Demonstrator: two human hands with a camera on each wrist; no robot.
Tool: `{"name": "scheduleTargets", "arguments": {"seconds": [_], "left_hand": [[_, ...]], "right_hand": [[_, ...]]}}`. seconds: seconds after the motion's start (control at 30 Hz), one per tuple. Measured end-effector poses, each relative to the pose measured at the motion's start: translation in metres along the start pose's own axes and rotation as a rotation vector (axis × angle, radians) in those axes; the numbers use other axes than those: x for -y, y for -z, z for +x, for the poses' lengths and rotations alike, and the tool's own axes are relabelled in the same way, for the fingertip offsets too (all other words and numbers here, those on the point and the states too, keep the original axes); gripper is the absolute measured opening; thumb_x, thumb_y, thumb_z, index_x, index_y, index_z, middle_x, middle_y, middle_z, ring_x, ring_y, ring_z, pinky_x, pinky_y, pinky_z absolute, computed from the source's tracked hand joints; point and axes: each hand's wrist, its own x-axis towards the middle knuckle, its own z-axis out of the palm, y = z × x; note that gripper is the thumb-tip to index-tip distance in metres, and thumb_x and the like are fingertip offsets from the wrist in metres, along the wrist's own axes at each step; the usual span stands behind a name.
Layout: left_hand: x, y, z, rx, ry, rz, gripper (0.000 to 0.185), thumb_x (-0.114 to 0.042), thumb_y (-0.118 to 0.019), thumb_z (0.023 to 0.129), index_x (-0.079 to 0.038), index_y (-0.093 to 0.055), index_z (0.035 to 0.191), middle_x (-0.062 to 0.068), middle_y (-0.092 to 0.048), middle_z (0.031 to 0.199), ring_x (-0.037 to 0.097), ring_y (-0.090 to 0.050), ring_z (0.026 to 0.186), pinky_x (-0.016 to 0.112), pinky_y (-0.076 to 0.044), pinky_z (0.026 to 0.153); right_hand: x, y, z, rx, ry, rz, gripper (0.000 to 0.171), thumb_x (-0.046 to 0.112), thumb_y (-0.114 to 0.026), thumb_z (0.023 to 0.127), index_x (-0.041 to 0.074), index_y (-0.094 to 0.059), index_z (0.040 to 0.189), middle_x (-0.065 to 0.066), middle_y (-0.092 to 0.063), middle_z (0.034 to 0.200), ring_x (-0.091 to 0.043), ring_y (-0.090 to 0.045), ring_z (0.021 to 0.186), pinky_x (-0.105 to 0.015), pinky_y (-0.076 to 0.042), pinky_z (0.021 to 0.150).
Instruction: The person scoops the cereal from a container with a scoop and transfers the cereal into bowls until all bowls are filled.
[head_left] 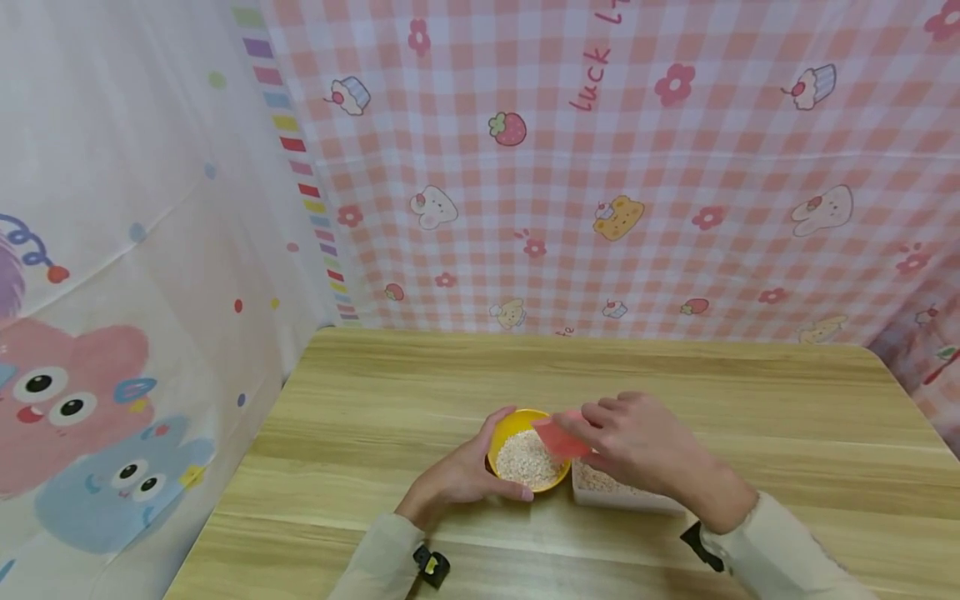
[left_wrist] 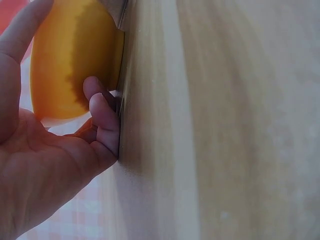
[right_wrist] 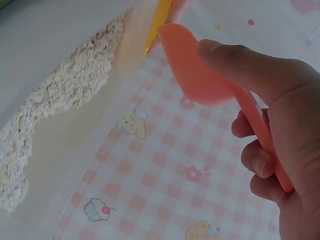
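Observation:
A yellow bowl (head_left: 516, 423) on the table holds pale flakes (head_left: 528, 458), which look like oats. My left hand (head_left: 474, 463) grips the bowl from the left, thumb along its near side and fingers around the far side. In the left wrist view the little fingers curl low by the bowl's base. My right hand (head_left: 637, 437) holds a pink scoop (right_wrist: 200, 70) by its handle, thumb pressing on the scoop's back. The scoop is tilted over the bowl's right rim. Below the right hand stands a translucent box (head_left: 626, 500) with more flakes (right_wrist: 65, 82), partly hidden by the hand.
The box stands close against the bowl's right side on the wooden table (head_left: 360, 417). Checked cloth (head_left: 465, 167) hangs behind the table's back edge, and a white cartoon-printed cloth (head_left: 187, 225) hangs on the left.

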Motion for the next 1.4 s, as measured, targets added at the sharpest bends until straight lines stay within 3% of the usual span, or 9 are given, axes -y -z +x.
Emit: {"name": "scheduleTargets", "arguments": {"seconds": [0.27,0.4,0.47,0.53,0.77,0.9,1.0,1.2,1.4], "left_hand": [[0.0,0.0,-0.001,-0.007,-0.011,0.006,0.117,-0.041,-0.09,0.069,-0.036,-0.014,0.157,0.008,-0.041,0.153,0.029,-0.042,0.134,0.059,-0.027,0.113],[0.0,0.0,-0.001,-0.009,-0.01,0.004,0.116,-0.041,-0.091,0.069,-0.038,-0.014,0.156,0.008,-0.041,0.153,0.029,-0.042,0.134,0.059,-0.027,0.113],[0.001,-0.001,-0.001,-0.009,-0.01,-0.001,0.116,-0.041,-0.091,0.069,-0.039,-0.015,0.156,0.008,-0.04,0.153,0.029,-0.042,0.134,0.059,-0.027,0.113],[0.002,0.0,-0.001,-0.011,-0.011,-0.006,0.116,-0.04,-0.091,0.069,-0.039,-0.015,0.156,0.007,-0.04,0.154,0.029,-0.042,0.135,0.059,-0.026,0.114],[0.002,0.0,0.0,-0.008,-0.02,-0.003,0.116,-0.04,-0.091,0.069,-0.036,-0.014,0.157,0.005,-0.038,0.154,0.029,-0.041,0.135,0.058,-0.025,0.115],[0.001,-0.001,0.001,0.001,-0.028,0.009,0.116,-0.042,-0.09,0.07,-0.035,-0.013,0.157,0.004,-0.037,0.155,0.028,-0.04,0.135,0.058,-0.025,0.115],[0.001,-0.002,0.001,0.001,-0.037,0.01,0.115,-0.041,-0.089,0.071,-0.034,-0.012,0.157,0.003,-0.036,0.156,0.028,-0.04,0.135,0.058,-0.025,0.115],[0.001,-0.005,0.0,-0.01,-0.063,0.0,0.115,-0.038,-0.089,0.073,-0.031,-0.011,0.158,0.006,-0.037,0.155,0.028,-0.039,0.137,0.057,-0.024,0.116],[0.0,-0.005,0.0,-0.017,-0.083,-0.006,0.116,-0.034,-0.089,0.073,-0.026,-0.011,0.158,0.007,-0.04,0.153,0.028,-0.039,0.137,0.056,-0.024,0.116]], "right_hand": [[-0.011,0.003,-0.018,-0.048,-0.08,0.121,0.057,0.039,-0.089,0.069,0.014,-0.072,0.117,0.008,-0.051,0.069,-0.005,-0.044,0.054,-0.021,-0.04,0.051],[-0.015,0.007,-0.03,-0.066,-0.141,0.165,0.05,0.057,-0.061,0.092,0.015,-0.072,0.117,0.01,-0.05,0.067,-0.001,-0.033,0.053,-0.017,-0.033,0.05],[-0.017,0.008,-0.036,-0.075,-0.172,0.182,0.06,0.063,-0.041,0.097,0.015,-0.072,0.117,0.011,-0.051,0.067,0.001,-0.03,0.053,-0.016,-0.03,0.049],[-0.018,0.009,-0.041,-0.073,-0.202,0.198,0.066,0.066,-0.033,0.097,0.016,-0.072,0.117,0.012,-0.052,0.067,0.003,-0.028,0.053,-0.015,-0.028,0.049],[-0.021,0.011,-0.057,-0.005,-0.258,0.223,0.063,0.067,-0.044,0.093,0.016,-0.07,0.12,0.012,-0.055,0.071,0.006,-0.029,0.053,-0.015,-0.028,0.048],[-0.022,0.012,-0.066,0.049,-0.291,0.222,0.053,0.054,-0.074,0.083,0.016,-0.07,0.12,0.011,-0.057,0.073,0.006,-0.03,0.052,-0.016,-0.029,0.047],[-0.021,0.014,-0.07,0.124,-0.332,0.239,0.056,0.039,-0.086,0.073,0.015,-0.07,0.12,0.01,-0.059,0.075,0.006,-0.031,0.051,-0.017,-0.03,0.047],[-0.021,0.014,-0.076,0.307,-0.424,0.295,0.057,0.039,-0.086,0.074,0.014,-0.069,0.122,0.009,-0.066,0.081,0.004,-0.042,0.053,-0.021,-0.035,0.048],[-0.022,0.01,-0.079,0.327,-0.438,0.309,0.057,0.039,-0.086,0.073,0.012,-0.07,0.121,0.007,-0.069,0.086,0.002,-0.054,0.057,-0.023,-0.04,0.049]]}}
